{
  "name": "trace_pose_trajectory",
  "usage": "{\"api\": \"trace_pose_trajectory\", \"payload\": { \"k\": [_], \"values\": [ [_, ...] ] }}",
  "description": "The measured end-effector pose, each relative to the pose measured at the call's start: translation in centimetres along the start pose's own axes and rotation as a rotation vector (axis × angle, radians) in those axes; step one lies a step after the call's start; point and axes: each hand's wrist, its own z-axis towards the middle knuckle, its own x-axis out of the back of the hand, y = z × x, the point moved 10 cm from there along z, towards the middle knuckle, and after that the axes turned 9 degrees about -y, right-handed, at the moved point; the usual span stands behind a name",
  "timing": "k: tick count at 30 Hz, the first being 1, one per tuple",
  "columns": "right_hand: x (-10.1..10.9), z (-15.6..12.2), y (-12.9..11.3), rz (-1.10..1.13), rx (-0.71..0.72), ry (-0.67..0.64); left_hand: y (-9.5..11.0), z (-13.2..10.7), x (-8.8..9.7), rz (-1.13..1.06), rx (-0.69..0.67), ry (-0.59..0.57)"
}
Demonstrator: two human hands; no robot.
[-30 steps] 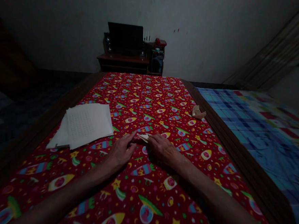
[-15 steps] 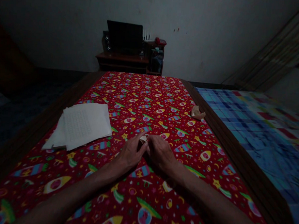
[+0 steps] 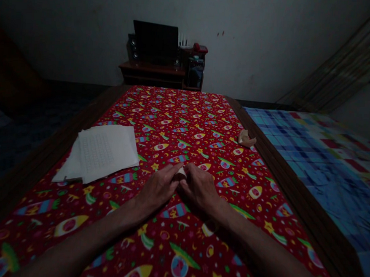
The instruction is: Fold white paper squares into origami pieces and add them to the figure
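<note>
A small folded piece of cream paper [image 3: 180, 171] is held just ahead of the hands, at the point where they meet. The left hand [image 3: 156, 191] and the right hand [image 3: 199, 189] are brought together, palms down, with the fingers angled inward rather than spread. The fingertips of both hands are pressed against the paper from either side, so that most of it is hidden and its exact shape cannot be told. The forearms are laid back toward the viewer over a red cotton cloth [image 3: 186, 113] printed with colourful rockets and yellow stars, and the hands rest on this cloth.

To the left of the left hand, a loose stack of white paper sheets [image 3: 103, 152] is laid on the cloth, its top sheet marked with a faint grid of small characters. Ahead and to the right of the right hand, a crumpled tan paper piece [image 3: 246, 139] is lying near the cloth's edge. A dark wooden bed frame [image 3: 283, 187] borders the cloth, and a blue checked blanket [image 3: 323, 175] is spread beyond it to the right. Far ahead of the hands, a black monitor [image 3: 155, 42] is placed on a low wooden cabinet [image 3: 152, 68] against a grey wall [image 3: 258, 38].
</note>
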Motion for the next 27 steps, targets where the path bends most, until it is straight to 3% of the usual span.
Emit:
{"api": "trace_pose_trajectory", "payload": {
  "k": [4, 8, 14, 24, 27],
  "values": [
    [-0.9, 0.1, 0.6, -0.024, -0.058, -0.094, -0.2, -0.1, -0.4, 0.012, -0.015, -0.053],
    [-0.9, 0.0, 1.5, -0.064, -0.132, -0.105, -0.9, -0.1, -0.5, 0.077, 0.036, -0.107],
    [-0.8, -0.2, 1.1, -0.079, -0.037, -0.064, -0.4, -0.1, -0.9, 0.294, 0.076, -0.193],
    [-0.9, 0.0, 0.0, -0.346, -0.027, -0.116, 1.3, 0.4, -1.3, 0.311, -0.103, -0.122],
    [-0.7, 0.4, 0.3, -0.348, -0.086, -0.128, 1.5, 0.3, -1.3, 0.296, -0.116, -0.117]
  ]
}}
